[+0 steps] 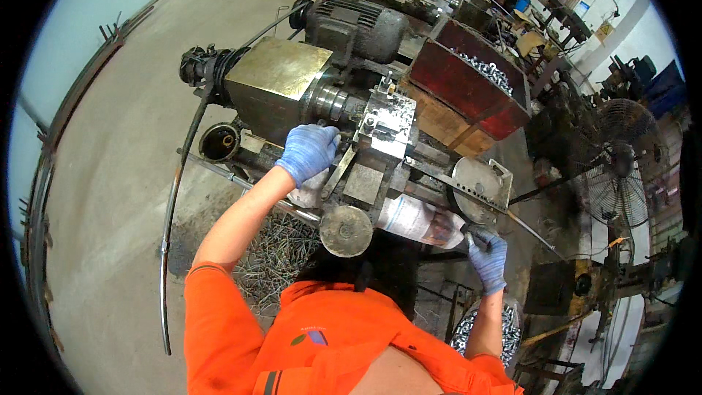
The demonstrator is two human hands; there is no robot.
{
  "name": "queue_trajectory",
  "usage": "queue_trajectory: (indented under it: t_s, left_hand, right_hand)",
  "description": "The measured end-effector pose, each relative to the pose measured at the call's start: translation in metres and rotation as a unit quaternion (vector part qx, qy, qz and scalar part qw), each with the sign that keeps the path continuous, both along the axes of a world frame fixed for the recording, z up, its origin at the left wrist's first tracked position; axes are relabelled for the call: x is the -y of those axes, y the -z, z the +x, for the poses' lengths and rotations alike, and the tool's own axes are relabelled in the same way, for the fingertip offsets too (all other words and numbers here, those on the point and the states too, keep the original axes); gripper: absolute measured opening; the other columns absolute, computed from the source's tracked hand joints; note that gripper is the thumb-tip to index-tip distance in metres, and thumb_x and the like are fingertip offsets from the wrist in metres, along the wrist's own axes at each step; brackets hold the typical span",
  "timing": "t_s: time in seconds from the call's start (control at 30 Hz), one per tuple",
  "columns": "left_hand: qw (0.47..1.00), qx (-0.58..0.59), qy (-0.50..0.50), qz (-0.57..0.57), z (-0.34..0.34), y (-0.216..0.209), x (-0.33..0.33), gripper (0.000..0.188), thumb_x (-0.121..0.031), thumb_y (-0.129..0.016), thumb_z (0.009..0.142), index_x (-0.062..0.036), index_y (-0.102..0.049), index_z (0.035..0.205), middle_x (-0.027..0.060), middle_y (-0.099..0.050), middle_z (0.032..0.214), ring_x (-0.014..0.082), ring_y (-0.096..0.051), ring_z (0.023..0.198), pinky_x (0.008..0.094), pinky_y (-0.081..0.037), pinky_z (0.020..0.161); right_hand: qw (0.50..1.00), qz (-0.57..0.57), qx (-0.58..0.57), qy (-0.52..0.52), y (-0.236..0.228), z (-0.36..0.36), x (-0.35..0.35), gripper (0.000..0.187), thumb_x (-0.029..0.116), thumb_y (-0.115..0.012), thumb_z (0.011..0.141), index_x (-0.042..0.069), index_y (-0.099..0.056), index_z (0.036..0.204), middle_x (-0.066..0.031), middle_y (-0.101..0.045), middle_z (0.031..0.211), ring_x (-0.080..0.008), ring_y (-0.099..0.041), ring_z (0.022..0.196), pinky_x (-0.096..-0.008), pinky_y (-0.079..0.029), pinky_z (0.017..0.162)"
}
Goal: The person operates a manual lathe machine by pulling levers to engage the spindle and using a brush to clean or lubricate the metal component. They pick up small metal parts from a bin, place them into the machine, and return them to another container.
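My left hand (311,152), in a blue knit glove, is closed just in front of the spindle chuck (330,102) of a small lathe-like machine. Its fingertips face the machine, and what they hold, if anything, is hidden. Right of them stands a metal tool block (387,118) strewn with bright chips. My right hand (488,257), gloved alike, is curled at the machine's front right, by the end of a printed white sack (420,221). Dark material shows at its fingers, but I cannot make out what it grips. A round metal disc (346,232) sits between the hands.
Behind the machine are an electric motor (358,25) and a dark red bin (468,77) of metal parts. Metal rods or scraps (281,256) cover the floor at lower left. A container of shiny parts (504,333) stands by my right forearm. A fan (620,157) is at right.
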State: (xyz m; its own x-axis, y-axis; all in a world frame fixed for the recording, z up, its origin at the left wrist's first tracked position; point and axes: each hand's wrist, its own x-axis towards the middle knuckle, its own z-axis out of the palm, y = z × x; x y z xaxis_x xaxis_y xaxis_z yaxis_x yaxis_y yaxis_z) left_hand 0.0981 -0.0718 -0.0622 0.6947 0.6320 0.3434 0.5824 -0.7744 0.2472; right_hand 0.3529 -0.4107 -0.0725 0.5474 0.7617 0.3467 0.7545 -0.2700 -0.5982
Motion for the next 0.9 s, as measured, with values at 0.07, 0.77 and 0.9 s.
queue_trajectory:
  t_s: [0.07, 0.77, 0.9]
  left_hand:
    - [0.999, 0.033, 0.004, 0.013, -0.015, -0.001, 0.003, 0.025, -0.027, -0.05, 0.088, -0.0085, -0.065, 0.096, 0.0162, -0.063, 0.075, 0.0329, -0.062, 0.069, 0.0427, -0.048, 0.062]
    - [0.966, 0.193, -0.165, -0.049, -0.087, -0.062, -0.016, 0.051, -0.041, -0.046, 0.093, -0.0048, -0.048, 0.129, 0.014, -0.061, 0.114, 0.0213, -0.06, 0.093, 0.0327, -0.048, 0.073]
    - [0.949, 0.288, -0.128, -0.009, -0.099, 0.025, -0.001, 0.043, -0.034, -0.046, 0.095, 0.0002, -0.057, 0.118, 0.0087, -0.061, 0.086, 0.0135, -0.047, 0.063, 0.03, -0.04, 0.052]
  right_hand:
    - [1.0, -0.005, -0.018, 0.003, -0.003, -0.001, -0.004, 0.018, 0.009, -0.071, 0.071, 0.0, -0.068, 0.086, -0.0137, -0.067, 0.083, -0.0226, -0.063, 0.075, -0.0288, -0.048, 0.07]
    - [0.93, -0.082, -0.082, 0.347, 0.013, 0.058, 0.161, 0.037, 0.034, -0.071, 0.076, -0.002, -0.066, 0.086, -0.0167, -0.066, 0.076, -0.0189, -0.063, 0.07, -0.0308, -0.049, 0.068]
    - [0.877, -0.059, -0.074, 0.471, 0.073, 0.074, 0.277, 0.04, 0.038, -0.07, 0.075, -0.001, -0.068, 0.082, -0.0165, -0.067, 0.082, -0.023, -0.065, 0.073, -0.0317, -0.049, 0.072]
